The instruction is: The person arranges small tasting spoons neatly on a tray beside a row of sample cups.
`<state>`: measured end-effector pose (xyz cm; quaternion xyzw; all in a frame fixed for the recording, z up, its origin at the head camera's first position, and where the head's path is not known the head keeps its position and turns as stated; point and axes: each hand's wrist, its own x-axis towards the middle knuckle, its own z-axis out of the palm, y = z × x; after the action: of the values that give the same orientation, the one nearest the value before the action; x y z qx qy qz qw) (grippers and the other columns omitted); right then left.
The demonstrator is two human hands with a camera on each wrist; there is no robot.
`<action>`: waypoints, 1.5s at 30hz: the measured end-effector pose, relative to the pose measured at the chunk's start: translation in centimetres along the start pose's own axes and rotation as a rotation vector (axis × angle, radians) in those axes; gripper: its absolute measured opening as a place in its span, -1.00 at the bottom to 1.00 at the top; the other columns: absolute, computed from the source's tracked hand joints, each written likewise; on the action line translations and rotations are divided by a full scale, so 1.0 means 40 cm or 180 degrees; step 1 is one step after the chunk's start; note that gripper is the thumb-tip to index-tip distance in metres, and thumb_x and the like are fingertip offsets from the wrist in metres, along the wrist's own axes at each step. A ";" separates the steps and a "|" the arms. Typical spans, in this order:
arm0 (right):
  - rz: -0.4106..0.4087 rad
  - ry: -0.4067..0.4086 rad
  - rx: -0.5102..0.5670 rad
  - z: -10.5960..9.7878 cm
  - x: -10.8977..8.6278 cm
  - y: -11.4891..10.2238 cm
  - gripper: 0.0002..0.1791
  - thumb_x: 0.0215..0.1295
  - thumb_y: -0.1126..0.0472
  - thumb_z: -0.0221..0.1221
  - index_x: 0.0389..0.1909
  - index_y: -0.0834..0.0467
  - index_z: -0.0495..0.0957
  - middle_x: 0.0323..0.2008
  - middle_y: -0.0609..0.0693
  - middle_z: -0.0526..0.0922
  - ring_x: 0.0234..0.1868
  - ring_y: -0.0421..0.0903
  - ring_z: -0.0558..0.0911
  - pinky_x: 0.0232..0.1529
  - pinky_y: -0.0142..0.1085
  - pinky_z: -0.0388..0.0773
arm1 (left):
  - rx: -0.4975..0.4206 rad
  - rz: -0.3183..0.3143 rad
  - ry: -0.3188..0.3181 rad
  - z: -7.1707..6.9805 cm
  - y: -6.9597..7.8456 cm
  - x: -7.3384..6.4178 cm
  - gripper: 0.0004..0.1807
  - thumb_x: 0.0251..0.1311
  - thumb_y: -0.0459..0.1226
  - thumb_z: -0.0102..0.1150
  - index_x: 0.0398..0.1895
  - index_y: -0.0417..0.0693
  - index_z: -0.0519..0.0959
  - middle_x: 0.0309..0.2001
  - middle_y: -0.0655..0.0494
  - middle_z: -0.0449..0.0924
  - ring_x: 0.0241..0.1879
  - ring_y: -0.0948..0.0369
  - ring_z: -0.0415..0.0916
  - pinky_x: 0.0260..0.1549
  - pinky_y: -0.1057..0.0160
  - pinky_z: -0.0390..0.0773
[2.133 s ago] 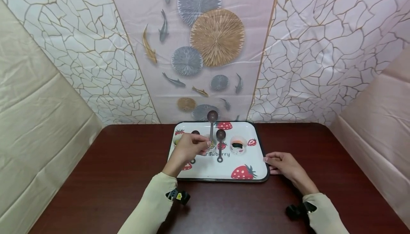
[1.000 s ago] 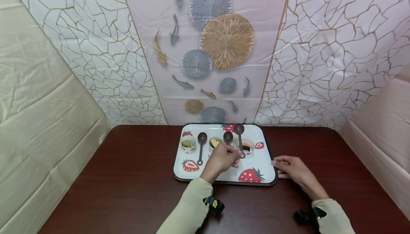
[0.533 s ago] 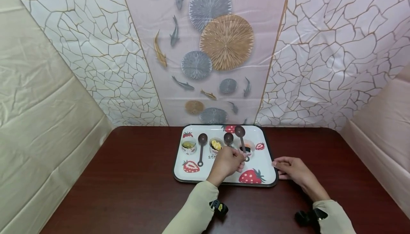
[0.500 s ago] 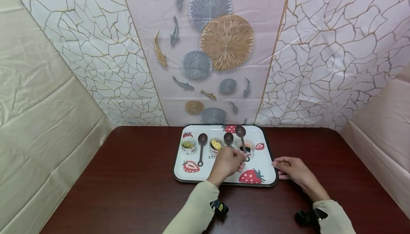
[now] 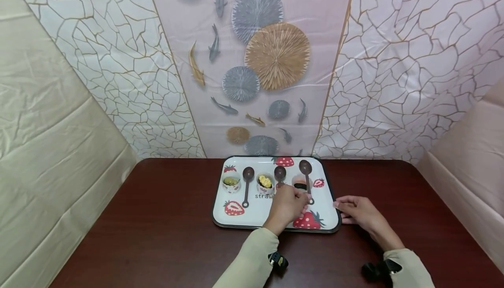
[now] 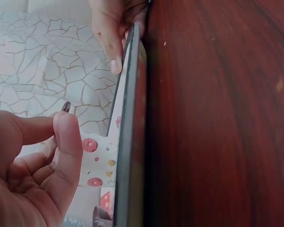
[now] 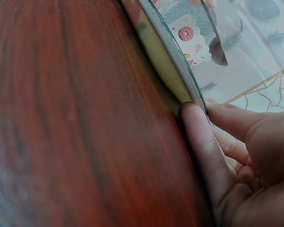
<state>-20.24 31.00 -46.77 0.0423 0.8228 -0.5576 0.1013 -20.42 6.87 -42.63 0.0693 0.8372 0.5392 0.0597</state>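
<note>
My left hand (image 5: 286, 205) pinches the handle of a dark brown spoon (image 5: 305, 167) between thumb and finger, low over the right part of a white strawberry-print tray (image 5: 256, 217). In the right wrist view this spoon (image 7: 218, 52) stands above the tray's rim, bowl away from me. Beside it is a small printed cup (image 5: 296, 188) with something black and orange inside, partly hidden by the spoon and hand. My right hand (image 5: 361, 211) grips the tray's right edge; the right wrist view has thumb and finger on either side of the rim (image 7: 177, 61).
A similar brown spoon (image 5: 248, 175) lies between the left cup (image 5: 231, 188), with green contents, and the middle cup (image 5: 264, 190), with yellow contents. Another spoon (image 5: 280, 173) lies right of the middle cup, its handle partly behind my left hand. A patterned cloth (image 5: 240, 113) hangs behind the dark table (image 5: 165, 226).
The left hand has carried the spoon rightward from the middle of the tray to the right cup's side, lowering it and drawing it slightly nearer. The right hand keeps its hold on the tray.
</note>
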 end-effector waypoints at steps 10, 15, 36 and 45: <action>-0.0030 -0.0036 0.0075 -0.007 -0.001 0.004 -0.45 0.56 0.22 0.22 0.27 0.62 0.41 -0.18 0.07 0.76 -0.31 -0.17 0.69 -0.27 -0.29 0.79 | -0.0061 -0.0161 0.0000 0.047 0.015 0.016 -0.69 0.42 -0.23 0.35 -0.55 -0.05 0.72 -0.69 0.16 0.62 -0.69 0.17 0.64 -0.73 0.39 0.52; -0.0074 -0.0080 0.0129 -0.004 0.002 0.009 -0.46 0.56 0.24 0.21 0.27 0.63 0.39 -0.19 0.07 0.76 -0.33 -0.18 0.69 -0.28 -0.29 0.78 | -0.0059 -0.0274 -0.0007 0.059 0.010 0.021 -0.67 0.41 -0.24 0.36 -0.58 -0.07 0.69 -0.70 0.12 0.62 -0.73 0.25 0.57 -0.73 0.39 0.53; 0.0022 -0.0063 0.0085 0.001 0.003 0.006 -0.47 0.57 0.21 0.21 0.28 0.59 0.42 -0.21 0.04 0.77 -0.30 -0.18 0.70 -0.25 -0.30 0.78 | 0.0293 -0.0512 -0.0178 0.089 -0.010 0.040 -0.60 0.40 -0.26 0.36 -0.67 -0.11 0.65 -0.73 0.07 0.60 -0.78 0.26 0.47 -0.69 0.34 0.37; -0.0002 -0.0064 0.0073 -0.002 0.005 0.008 -0.48 0.58 0.21 0.20 0.27 0.58 0.43 -0.18 0.09 0.77 -0.29 -0.17 0.71 -0.24 -0.29 0.79 | 0.0534 -0.0723 -0.0305 0.082 -0.004 0.043 -0.54 0.40 -0.18 0.39 -0.71 -0.11 0.61 -0.77 0.08 0.52 -0.80 0.26 0.46 -0.69 0.35 0.42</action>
<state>-20.40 31.18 -47.07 0.0376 0.8153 -0.5674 0.1089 -21.55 10.05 -44.19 0.0046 0.8780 0.4531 0.1543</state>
